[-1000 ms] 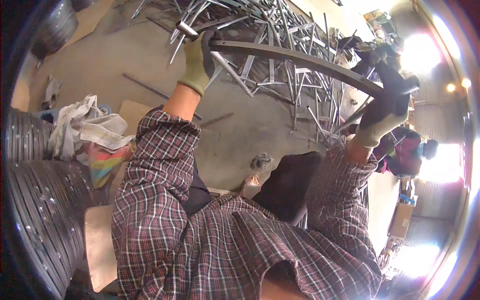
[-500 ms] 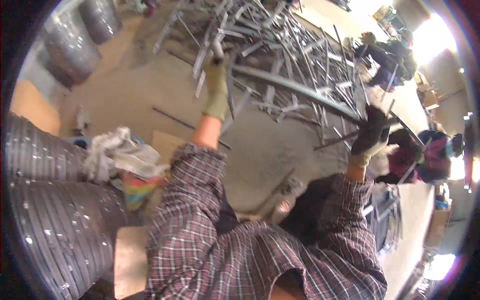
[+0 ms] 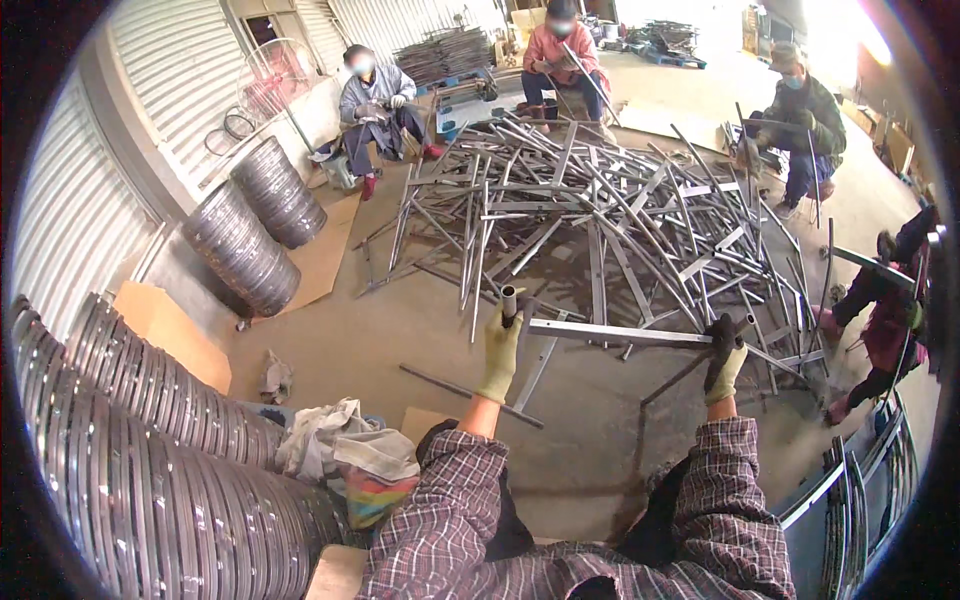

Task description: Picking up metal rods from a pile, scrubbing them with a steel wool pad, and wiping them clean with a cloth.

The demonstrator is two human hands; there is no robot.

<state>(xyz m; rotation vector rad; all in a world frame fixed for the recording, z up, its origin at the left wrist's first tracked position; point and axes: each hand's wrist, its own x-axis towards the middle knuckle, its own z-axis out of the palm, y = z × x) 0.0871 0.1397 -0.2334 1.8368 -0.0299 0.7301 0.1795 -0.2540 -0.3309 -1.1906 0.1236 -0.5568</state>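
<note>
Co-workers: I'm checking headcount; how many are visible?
4: person in blue-grey, back left; person in pink, back middle; person in dark green, right; person in maroon, far right, partly visible. Others may be hidden.

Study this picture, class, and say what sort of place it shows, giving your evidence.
Probably a metalworking workshop: there is a large heap of metal tubes and bars, stacks of dark, ribbed pieces at lower left, and corrugated walling.
</note>
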